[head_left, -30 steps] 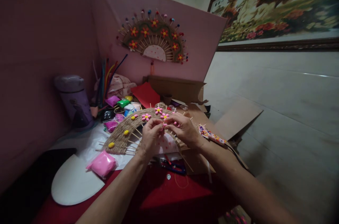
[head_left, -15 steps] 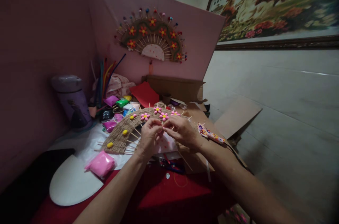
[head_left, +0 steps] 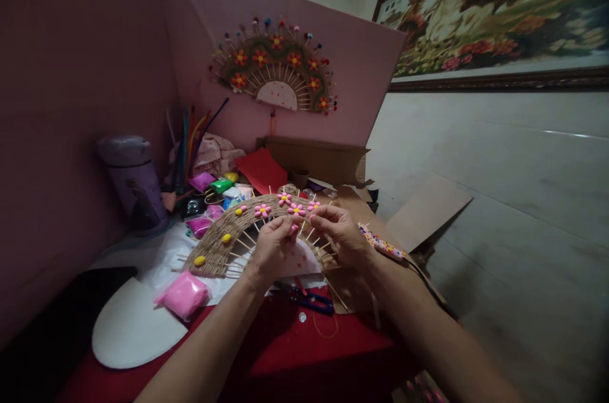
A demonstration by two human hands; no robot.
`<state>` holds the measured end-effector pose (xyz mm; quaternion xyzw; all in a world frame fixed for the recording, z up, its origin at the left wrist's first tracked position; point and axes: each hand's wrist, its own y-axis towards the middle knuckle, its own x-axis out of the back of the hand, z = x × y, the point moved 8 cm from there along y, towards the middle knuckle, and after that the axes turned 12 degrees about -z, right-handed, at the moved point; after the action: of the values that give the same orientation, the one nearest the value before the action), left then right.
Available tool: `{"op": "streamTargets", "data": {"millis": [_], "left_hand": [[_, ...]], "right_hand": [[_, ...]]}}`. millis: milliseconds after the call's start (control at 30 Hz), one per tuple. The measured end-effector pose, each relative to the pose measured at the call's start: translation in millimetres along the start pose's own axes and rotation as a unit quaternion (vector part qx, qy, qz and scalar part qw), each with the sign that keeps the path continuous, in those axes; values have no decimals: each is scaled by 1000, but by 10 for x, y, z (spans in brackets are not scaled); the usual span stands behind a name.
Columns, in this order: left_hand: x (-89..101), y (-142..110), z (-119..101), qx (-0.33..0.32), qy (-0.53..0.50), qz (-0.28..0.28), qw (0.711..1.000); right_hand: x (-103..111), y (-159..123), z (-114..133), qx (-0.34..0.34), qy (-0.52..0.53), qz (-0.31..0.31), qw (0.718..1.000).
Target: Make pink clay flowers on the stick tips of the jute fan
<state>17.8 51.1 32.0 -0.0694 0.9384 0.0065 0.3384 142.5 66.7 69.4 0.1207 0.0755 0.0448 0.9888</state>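
A half-round fan of jute twine on wooden sticks lies on the table in front of me. Pink clay flowers and yellow clay dots sit along its band. My left hand rests over the fan's middle with fingers pinched on a small pink clay bit. My right hand is beside it, thumb and fingertip pinched at the pink flower on the band's right part.
A pink clay pack and a white half-round board lie at the left. Clay packs, pipe cleaners, a purple flask, blue scissors, cardboard pieces and a finished fan on the pink wall surround the work.
My right hand has moved up and right from meeting the left hand to the pink flower on the band. The left hand stayed over the fan's middle.
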Motion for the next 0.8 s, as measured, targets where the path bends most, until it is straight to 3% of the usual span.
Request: {"op": "streamTargets", "data": {"millis": [133,267,467,633,800], "left_hand": [[-27,-33,104,35,61,29,997],[3,-17,85,17,79,31,996],[-16,-34,54,11,72,31,997],[-2,-36,90,43,50,16,998],[-17,-15,114,59,27,41,997]], "right_hand": [[-73,-60,66,105,-87,-18,990],[-153,-153,256,233,-170,-12,957],[-142,-154,239,209,-178,-11,962],[-169,-174,276,238,-175,-22,955],[-201,-185,303,270,-155,-3,950]]}}
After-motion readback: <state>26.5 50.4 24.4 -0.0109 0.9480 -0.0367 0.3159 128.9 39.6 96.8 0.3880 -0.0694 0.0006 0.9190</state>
